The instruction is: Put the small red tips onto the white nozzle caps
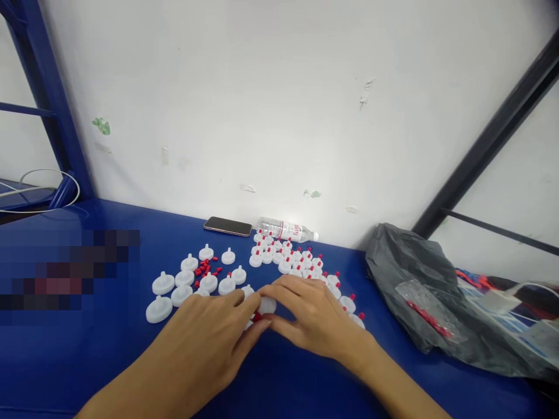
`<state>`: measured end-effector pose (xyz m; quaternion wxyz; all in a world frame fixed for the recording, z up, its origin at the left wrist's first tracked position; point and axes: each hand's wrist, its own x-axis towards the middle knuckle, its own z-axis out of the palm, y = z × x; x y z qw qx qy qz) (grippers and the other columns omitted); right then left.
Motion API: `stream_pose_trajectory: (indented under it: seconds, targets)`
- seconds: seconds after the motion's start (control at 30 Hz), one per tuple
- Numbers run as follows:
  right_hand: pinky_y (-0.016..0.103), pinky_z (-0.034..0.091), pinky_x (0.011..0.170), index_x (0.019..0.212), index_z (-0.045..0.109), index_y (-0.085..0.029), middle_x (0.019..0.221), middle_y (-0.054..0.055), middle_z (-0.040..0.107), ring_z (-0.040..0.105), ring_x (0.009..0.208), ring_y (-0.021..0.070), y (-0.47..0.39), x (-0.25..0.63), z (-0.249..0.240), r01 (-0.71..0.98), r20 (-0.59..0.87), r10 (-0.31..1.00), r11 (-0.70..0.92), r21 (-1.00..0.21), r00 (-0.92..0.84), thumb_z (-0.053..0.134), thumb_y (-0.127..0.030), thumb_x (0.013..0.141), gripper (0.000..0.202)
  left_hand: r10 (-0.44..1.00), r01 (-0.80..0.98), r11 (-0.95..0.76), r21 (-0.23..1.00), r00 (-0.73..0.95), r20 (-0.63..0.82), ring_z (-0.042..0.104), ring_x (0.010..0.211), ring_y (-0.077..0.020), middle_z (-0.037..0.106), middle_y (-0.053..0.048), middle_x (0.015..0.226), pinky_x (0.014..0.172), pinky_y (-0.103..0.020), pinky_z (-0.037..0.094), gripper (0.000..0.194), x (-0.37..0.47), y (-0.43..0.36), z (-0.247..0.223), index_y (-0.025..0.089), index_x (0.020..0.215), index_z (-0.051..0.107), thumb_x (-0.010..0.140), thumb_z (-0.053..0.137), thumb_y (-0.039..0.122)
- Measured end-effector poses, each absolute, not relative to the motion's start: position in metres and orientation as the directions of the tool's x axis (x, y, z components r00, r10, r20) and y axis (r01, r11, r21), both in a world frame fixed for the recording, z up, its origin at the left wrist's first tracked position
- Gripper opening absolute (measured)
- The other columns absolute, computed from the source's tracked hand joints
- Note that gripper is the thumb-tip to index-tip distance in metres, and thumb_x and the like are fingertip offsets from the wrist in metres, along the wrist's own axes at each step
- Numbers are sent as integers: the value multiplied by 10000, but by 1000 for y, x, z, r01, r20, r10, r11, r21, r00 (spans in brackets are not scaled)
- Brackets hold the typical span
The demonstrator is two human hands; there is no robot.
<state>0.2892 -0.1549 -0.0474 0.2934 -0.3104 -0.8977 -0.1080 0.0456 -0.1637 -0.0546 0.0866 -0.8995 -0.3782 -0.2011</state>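
Note:
My left hand (209, 337) and my right hand (310, 314) meet over the blue table (87, 361), fingertips together on one white round cap (267, 305) and a small red plug (257, 317). To the left lie several white caps (162, 284) without plugs, around a small heap of loose red plugs (205, 269). Behind and to the right of my right hand sits a cluster of white caps with red plugs fitted (288, 256).
A dark phone (227, 226) and a clear plastic bottle (286, 230) lie along the white wall. A grey plastic bag (419, 291) holding a clear packet of red plugs (425, 317) is at the right. Blue frame posts stand at the left.

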Motion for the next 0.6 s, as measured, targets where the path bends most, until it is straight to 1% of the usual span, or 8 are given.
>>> stream_pose_trajectory:
  seconds: [0.1, 0.17, 0.2, 0.27, 0.33, 0.43, 0.53, 0.6]
  targets:
    - [304, 639, 777, 1293, 779, -203, 1123, 74, 876, 866, 952, 224, -156, 287, -45, 616, 625, 459, 786, 46, -632, 713, -503, 1184, 326, 609, 684, -729, -14, 657, 444, 758, 604, -250, 775, 16, 837, 550, -399, 299, 325, 46, -162, -56, 278, 1024, 686, 1158, 429, 134]
    - [292, 645, 792, 1317, 776, -210, 1173, 78, 883, 876, 993, 218, -156, 287, -43, 616, 647, 454, 788, 30, -612, 670, -580, 1191, 405, 597, 697, -717, -20, 628, 500, 715, 570, -237, 734, 18, 798, 548, -406, 273, 371, 44, -162, -57, 280, 972, 649, 1165, 371, 126]
    - [286, 648, 799, 1317, 774, -211, 1198, 81, 890, 882, 1018, 217, -156, 286, -43, 610, 662, 446, 792, 21, -602, 653, -579, 1200, 405, 594, 705, -709, -12, 606, 529, 692, 558, -230, 714, 21, 780, 554, -407, 271, 378, 44, -161, -58, 281, 945, 627, 1178, 360, 147]
    - [275, 655, 812, 1316, 767, -209, 1230, 78, 904, 891, 1048, 211, -155, 287, -44, 583, 691, 421, 812, 1, -588, 639, -514, 1222, 344, 586, 708, -706, 8, 577, 569, 656, 554, -219, 691, 25, 763, 568, -406, 275, 389, 44, -161, -61, 282, 912, 596, 1203, 354, 194]
    - [275, 663, 830, 1345, 763, -211, 1239, 68, 916, 897, 1039, 208, -154, 286, -47, 557, 711, 403, 830, -19, -576, 648, -451, 1226, 292, 579, 694, -719, 38, 568, 585, 640, 561, -209, 681, 28, 739, 584, -400, 285, 405, 45, -159, -65, 282, 893, 583, 1199, 339, 177]
    - [292, 667, 801, 1388, 785, -233, 1260, 58, 920, 897, 947, 212, -155, 282, -50, 589, 691, 435, 808, -15, -578, 653, -468, 1221, 317, 622, 661, -726, 190, 512, 593, 642, 558, -186, 685, 37, 690, 591, -382, 309, 442, 47, -159, -68, 280, 844, 573, 1198, 327, 183]
    - [301, 663, 758, 1419, 814, -259, 1302, 50, 911, 887, 887, 214, -156, 280, -50, 648, 639, 481, 761, 37, -601, 604, -473, 1232, 353, 707, 619, -685, 384, 438, 555, 668, 581, -191, 728, 35, 693, 595, -365, 381, 494, 44, -164, -64, 286, 824, 607, 1233, 337, 340]
    - [297, 673, 773, 1413, 836, -278, 1286, 50, 914, 892, 909, 216, -153, 287, -47, 697, 666, 499, 716, 45, -555, 580, -451, 1238, 355, 751, 619, -641, 454, 385, 536, 665, 607, -210, 716, 27, 678, 610, -356, 446, 539, 35, -172, -57, 294, 790, 604, 1233, 328, 426]
